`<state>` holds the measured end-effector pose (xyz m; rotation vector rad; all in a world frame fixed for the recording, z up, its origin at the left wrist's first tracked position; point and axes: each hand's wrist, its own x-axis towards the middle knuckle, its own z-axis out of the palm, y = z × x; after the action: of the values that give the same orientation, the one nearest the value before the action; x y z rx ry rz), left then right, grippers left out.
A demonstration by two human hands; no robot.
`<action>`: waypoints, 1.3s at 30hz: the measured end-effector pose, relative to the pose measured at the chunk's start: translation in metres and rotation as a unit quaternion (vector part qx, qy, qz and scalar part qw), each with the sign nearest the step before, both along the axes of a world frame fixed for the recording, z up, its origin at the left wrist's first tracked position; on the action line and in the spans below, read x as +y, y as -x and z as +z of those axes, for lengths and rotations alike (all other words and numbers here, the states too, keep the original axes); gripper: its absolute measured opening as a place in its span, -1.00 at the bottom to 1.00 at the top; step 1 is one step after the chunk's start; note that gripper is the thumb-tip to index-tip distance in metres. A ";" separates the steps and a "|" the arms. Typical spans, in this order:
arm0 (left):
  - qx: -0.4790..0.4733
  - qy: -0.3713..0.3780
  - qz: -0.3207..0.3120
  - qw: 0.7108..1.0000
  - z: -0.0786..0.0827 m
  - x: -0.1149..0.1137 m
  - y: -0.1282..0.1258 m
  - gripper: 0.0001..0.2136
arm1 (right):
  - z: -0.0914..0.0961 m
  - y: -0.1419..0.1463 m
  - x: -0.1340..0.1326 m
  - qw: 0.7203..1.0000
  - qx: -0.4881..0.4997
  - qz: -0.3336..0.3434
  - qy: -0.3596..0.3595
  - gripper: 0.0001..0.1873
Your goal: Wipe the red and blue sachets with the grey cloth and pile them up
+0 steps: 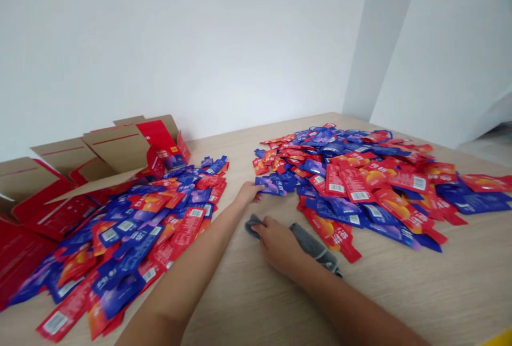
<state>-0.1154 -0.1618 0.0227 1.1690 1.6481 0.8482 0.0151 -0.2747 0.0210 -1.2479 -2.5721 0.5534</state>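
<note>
Pinched by one end in my left hand (250, 193) is a blue sachet (272, 186) with a purple fruit print, held near the left edge of the right-hand sachet pile (356, 175). My right hand (280, 244) is closed on a dark grey cloth (310, 242), which lies on the table and shows on both sides of the hand. A red sachet (334, 231) with an orange fruit print lies just beyond the cloth. The fingertips of my right hand are partly hidden.
Another pile of red and blue sachets (136, 239) spreads over the left of the wooden table (248, 303). Behind it stand opened red cardboard boxes (162, 138) with brown insides. A white wall (240, 42) rises along the back.
</note>
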 end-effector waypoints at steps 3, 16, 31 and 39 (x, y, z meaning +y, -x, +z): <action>-0.049 0.028 0.038 0.998 0.001 -0.051 0.033 -0.82 | 0.003 -0.002 -0.003 0.998 0.062 -0.016 -0.003 -0.60; -0.029 0.016 0.038 0.999 -0.027 -0.173 0.041 -0.85 | 0.002 0.032 -0.041 0.994 -0.087 0.042 -0.059 -0.48; -0.054 -0.121 0.038 0.990 -0.021 -0.178 0.044 -0.74 | -0.004 -0.002 0.002 0.986 -0.123 -0.096 -0.061 -0.53; 0.106 -0.315 0.004 0.943 -0.024 -0.176 0.063 -0.75 | 0.000 -0.014 0.015 0.979 0.104 -0.125 -0.124 -0.55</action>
<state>-0.1781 -0.3379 -0.0011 1.7379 1.5929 1.3539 0.0293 -0.2600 0.0213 -1.3204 -2.1901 0.2832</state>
